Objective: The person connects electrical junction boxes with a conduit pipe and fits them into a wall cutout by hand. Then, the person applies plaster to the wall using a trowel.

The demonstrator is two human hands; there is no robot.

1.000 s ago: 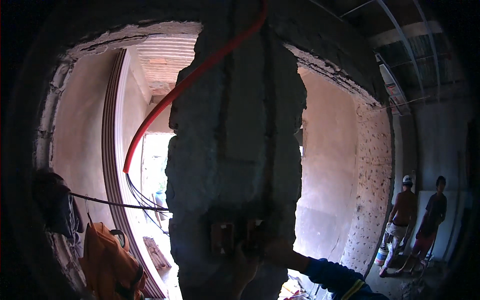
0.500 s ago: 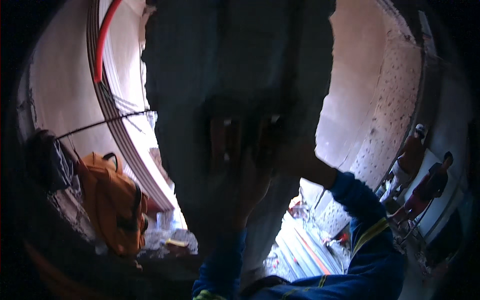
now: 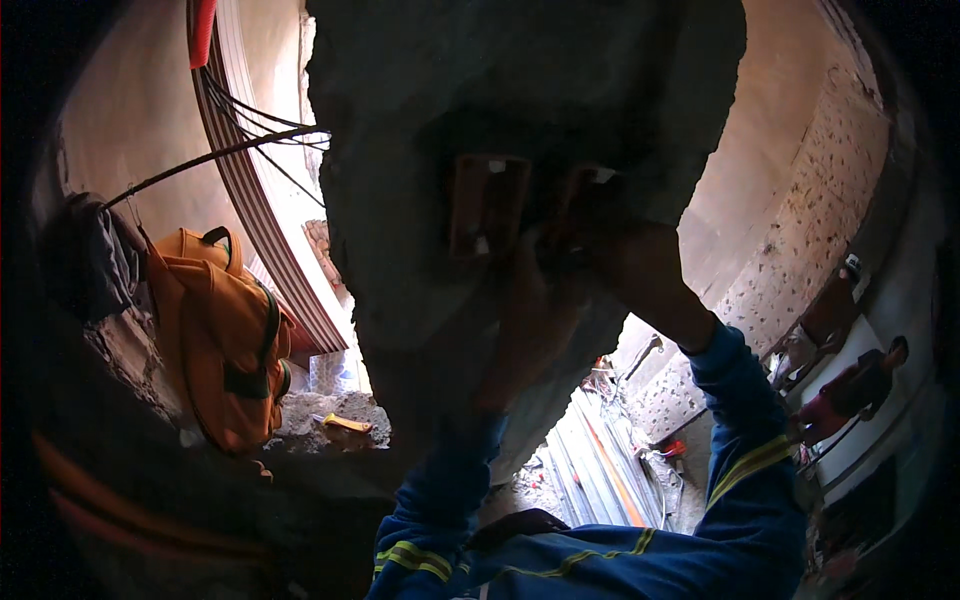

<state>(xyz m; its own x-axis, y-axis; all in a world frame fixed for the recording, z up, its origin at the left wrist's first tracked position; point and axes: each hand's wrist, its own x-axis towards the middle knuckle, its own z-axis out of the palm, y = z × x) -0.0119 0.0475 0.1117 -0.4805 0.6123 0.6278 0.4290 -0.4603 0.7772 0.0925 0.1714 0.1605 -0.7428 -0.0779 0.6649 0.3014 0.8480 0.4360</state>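
In deep shade on the grey masonry in front of me are two reddish rectangular wall boxes side by side. The left wall box (image 3: pixel 462 205) shows pale tabs at its top and bottom. The right wall box (image 3: pixel 580 190) is partly covered by my hands. My left hand (image 3: pixel 540 305) reaches up just below it. My right hand (image 3: pixel 635 260) comes in from the right, against its lower part. Both hands are close together there. Darkness hides the fingers, and I cannot make out anything held in them.
An orange bag (image 3: pixel 215 340) hangs at the left beside a dark cloth (image 3: pixel 100 255), near a dark bar (image 3: pixel 220 153). A yellow-handled tool (image 3: pixel 345 423) lies on a rough ledge. Metal lengths (image 3: pixel 590 465) lie below. Two people (image 3: pixel 855 385) stand far right.
My view has shifted, so the boxes and both hands sit higher and further right in the picture. My hands remain at the right box. The boxes show more clearly.
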